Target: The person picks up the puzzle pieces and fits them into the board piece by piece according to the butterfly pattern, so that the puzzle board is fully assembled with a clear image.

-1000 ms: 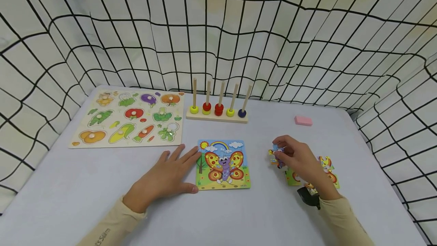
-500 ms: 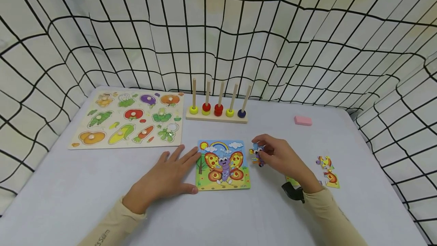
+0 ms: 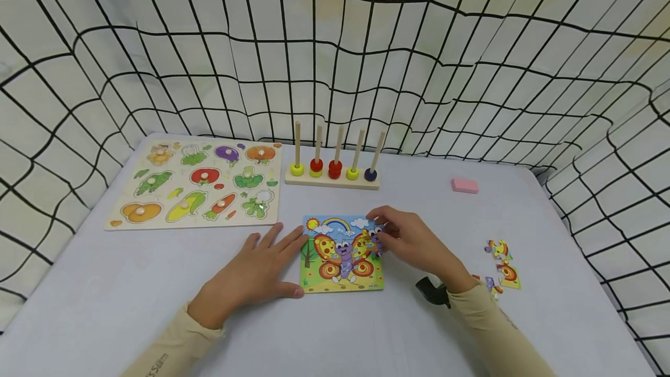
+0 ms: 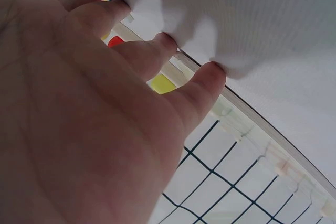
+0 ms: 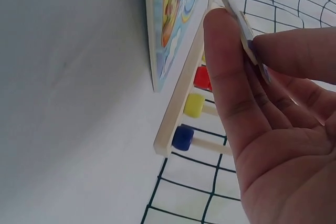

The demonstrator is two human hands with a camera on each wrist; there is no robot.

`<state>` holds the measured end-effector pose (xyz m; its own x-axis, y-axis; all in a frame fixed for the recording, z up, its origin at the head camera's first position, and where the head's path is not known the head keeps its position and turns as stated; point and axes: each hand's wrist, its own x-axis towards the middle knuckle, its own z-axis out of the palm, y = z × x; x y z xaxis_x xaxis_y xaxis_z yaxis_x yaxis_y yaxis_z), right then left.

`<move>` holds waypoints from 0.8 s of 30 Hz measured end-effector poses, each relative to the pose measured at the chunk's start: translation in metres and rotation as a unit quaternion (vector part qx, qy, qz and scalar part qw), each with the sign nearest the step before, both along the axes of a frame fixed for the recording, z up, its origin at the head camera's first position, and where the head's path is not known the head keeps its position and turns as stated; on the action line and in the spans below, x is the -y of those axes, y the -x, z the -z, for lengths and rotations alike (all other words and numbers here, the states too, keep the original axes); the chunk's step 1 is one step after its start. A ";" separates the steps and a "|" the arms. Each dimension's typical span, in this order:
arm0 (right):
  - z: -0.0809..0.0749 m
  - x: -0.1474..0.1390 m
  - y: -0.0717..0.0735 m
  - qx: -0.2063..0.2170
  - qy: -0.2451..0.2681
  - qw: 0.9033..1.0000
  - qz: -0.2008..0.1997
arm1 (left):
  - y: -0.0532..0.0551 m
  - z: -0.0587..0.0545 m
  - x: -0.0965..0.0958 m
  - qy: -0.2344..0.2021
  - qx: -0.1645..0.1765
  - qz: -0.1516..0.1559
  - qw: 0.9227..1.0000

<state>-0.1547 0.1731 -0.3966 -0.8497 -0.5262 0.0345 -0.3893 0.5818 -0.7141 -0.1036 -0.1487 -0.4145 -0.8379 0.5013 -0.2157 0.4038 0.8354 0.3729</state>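
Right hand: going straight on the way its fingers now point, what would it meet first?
Likely the square blue-and-green butterfly board: in the head view the right hand points across it, though it may pass above; depth is unclear.

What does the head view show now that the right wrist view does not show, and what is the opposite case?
Only the head view: the left hand, the vegetable board, the pink block and the loose puzzle pieces on the right side.

Only the right wrist view: the palm side of the right hand and the thin edge of the held puzzle piece.

Both: that hand pinching the piece, the butterfly picture board, the peg stand with coloured beads, and the black net.
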 end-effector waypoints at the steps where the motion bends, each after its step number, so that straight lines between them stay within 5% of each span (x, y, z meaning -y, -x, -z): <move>1: 0.000 0.002 0.000 0.004 0.002 1.000 -0.001 | 0.000 0.000 0.000 0.000 -0.001 0.000 1.000; 24: 0.012 0.031 0.004 0.015 0.006 0.998 -0.052 | -0.001 -0.001 0.001 0.001 -0.010 0.006 1.000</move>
